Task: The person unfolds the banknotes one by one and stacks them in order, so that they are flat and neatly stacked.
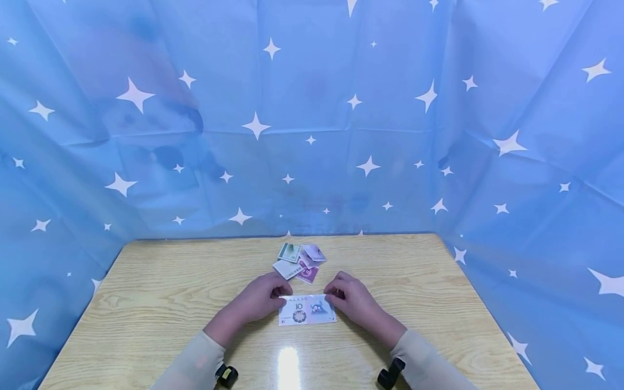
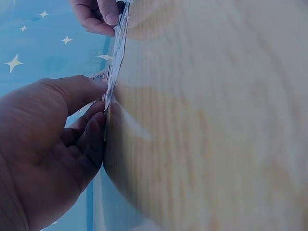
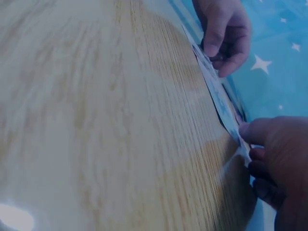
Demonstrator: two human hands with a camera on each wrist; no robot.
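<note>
A pale banknote (image 1: 308, 318) marked 10 lies sideways between the two hands, close over the wooden table. My left hand (image 1: 267, 297) pinches its upper left corner between thumb and curled fingers. At the upper right corner my right hand (image 1: 352, 297) pinches it the same way. In the left wrist view the left thumb (image 2: 91, 89) presses on the note's edge, seen nearly edge-on. The right wrist view shows the right thumb (image 3: 252, 131) on the near end of the note (image 3: 216, 98), with the left hand at its far end.
Just beyond the hands lies a loose, overlapping pile of several folded notes: a green one (image 1: 290, 252), a whitish one (image 1: 287, 269), a magenta one (image 1: 308, 275) and a purple one (image 1: 314, 252). Behind the table (image 1: 185, 281) hangs a blue curtain (image 1: 312, 179) with white stars.
</note>
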